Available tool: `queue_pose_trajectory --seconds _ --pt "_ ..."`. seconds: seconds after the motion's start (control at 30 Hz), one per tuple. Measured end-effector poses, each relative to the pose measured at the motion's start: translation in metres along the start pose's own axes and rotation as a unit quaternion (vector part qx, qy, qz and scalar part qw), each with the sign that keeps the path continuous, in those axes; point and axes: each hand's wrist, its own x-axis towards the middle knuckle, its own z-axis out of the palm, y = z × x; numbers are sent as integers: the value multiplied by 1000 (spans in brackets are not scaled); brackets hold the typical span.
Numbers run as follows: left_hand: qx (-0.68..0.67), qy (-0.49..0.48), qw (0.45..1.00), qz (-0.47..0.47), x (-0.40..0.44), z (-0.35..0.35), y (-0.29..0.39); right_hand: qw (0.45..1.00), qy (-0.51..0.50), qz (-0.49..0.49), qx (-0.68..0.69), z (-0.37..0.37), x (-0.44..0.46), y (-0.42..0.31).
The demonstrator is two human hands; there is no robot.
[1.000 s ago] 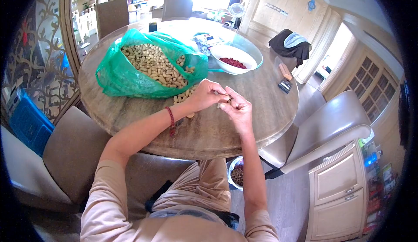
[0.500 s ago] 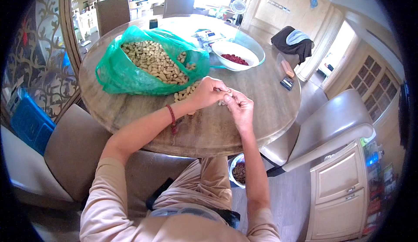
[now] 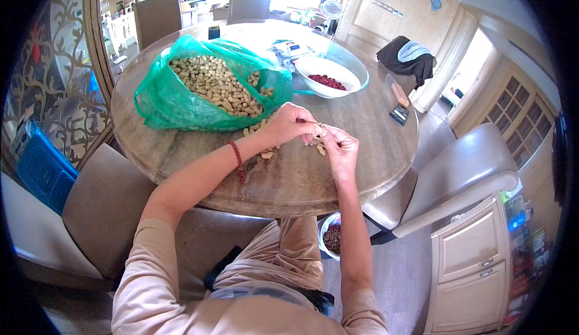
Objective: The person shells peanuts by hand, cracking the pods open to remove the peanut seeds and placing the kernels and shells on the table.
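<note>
My left hand (image 3: 292,124), with a dark red bead bracelet on the wrist, pinches a small peanut (image 3: 321,126) over the table. The fingertips of my right hand (image 3: 341,154) close on the same peanut from the other side; the fingers cover much of it. Pale peanut or shell pieces (image 3: 320,148) lie just below the fingertips. By my left wrist, loose peanuts (image 3: 267,154) rest on the wood, partly hidden by the arm. A green plastic bag (image 3: 154,94), open at the top, holds a heap of unshelled peanuts (image 3: 217,85) behind my left hand.
A white bowl (image 3: 309,68) with red kernels (image 3: 327,82) stands at the back of the round table (image 3: 265,193). A knife-like tool (image 3: 399,97) and a small dark box (image 3: 399,114) lie near the right edge. Below, a bin (image 3: 330,250) holds brown scraps; a chair (image 3: 458,166) stands right.
My right hand has shifted slightly right and down, and the fingertips have spread a little apart. More pale pieces show on the table below the hands.
</note>
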Motion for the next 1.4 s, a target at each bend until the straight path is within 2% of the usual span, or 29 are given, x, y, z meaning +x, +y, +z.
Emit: queue_pose_trajectory --seconds 0.2,0.27,0.4,0.47,0.6,0.67,0.77,0.97,1.1,1.17,1.27,1.4 --pt "119 33 992 8 -4 6 1 998 3 22 -61 0 -1 -2" --pt "85 52 995 12 -5 12 -1 999 26 -4 -41 4 -2 -6" --pt "49 45 998 1 -3 15 -6 999 34 11 7 0 0 8" --pt "-4 54 998 -24 -3 16 -10 996 45 33 68 -1 0 12" --pt "-78 48 994 -56 -4 13 -9 993 53 77 75 -2 0 -3" --pt "-144 40 984 -102 -5 12 -9 988 46 122 89 -2 0 -7" --pt "-161 41 979 -118 -3 11 -9 982 58 136 120 1 1 -9" --pt "-167 38 978 -123 -4 11 -7 979 34 175 96 -5 1 -3" --pt "-174 40 977 -118 -4 13 -8 980 27 175 87 -5 2 11" --pt "-177 56 976 -116 -5 14 -7 990 63 106 67 -4 2 18" --pt "-171 59 976 -125 -5 12 -9 992 68 89 61 0 2 12" --pt "-170 68 977 -110 -5 13 -8 993 49 102 37 -1 2 12"
